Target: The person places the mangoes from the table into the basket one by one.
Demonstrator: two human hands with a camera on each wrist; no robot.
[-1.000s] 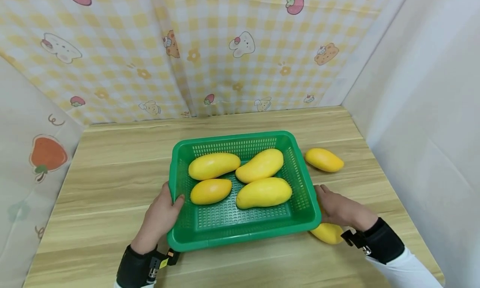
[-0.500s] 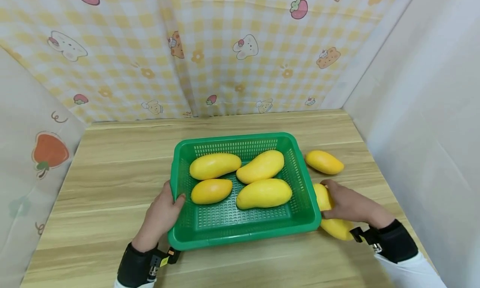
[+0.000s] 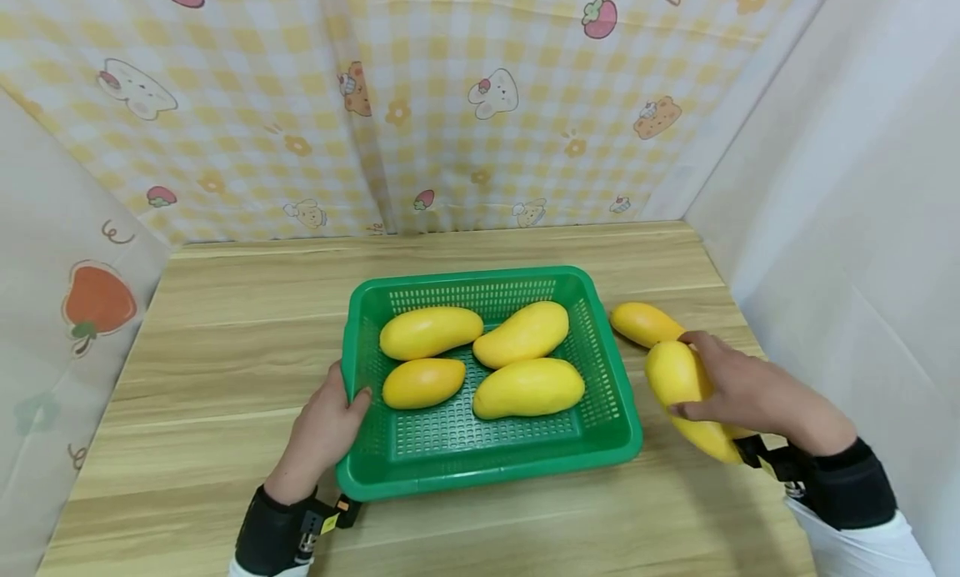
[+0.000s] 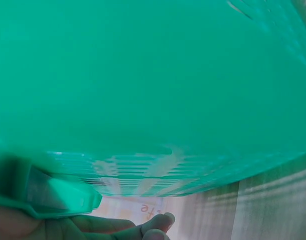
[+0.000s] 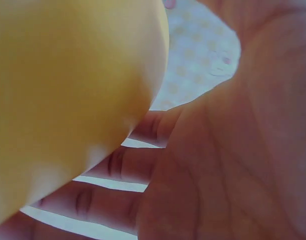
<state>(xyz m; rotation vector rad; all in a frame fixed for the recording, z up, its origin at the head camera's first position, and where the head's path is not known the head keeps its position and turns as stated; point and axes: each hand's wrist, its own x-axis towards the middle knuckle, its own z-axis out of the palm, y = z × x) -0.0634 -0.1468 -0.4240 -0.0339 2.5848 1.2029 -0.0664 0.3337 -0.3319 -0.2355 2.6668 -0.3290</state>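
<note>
Since the earlier pictures, one mango (image 3: 686, 393) has been picked up off the table (image 3: 225, 327) at the lower right of the frame and is now held higher, just right of the basket (image 3: 607, 431). It is gripped by the right hand (image 3: 738, 389), with the thumb below and the fingers (image 5: 118, 165) curled round its far side, so it cannot roll away. In the right wrist view the yellow skin fills the left side, close against the palm.

The basket's left rim is held by the left hand (image 3: 322, 431), with the thumb hooked over the edge, likely so that the basket is kept from sliding. In the left wrist view only green plastic and a few fingertips (image 4: 153, 225) at the bottom can be seen.

Four mangoes (image 3: 528, 387) are lying inside the basket, in the middle of the frame. One more mango (image 3: 637, 320) is left on the table, just above the held one; whether the two touch cannot be told.
</note>
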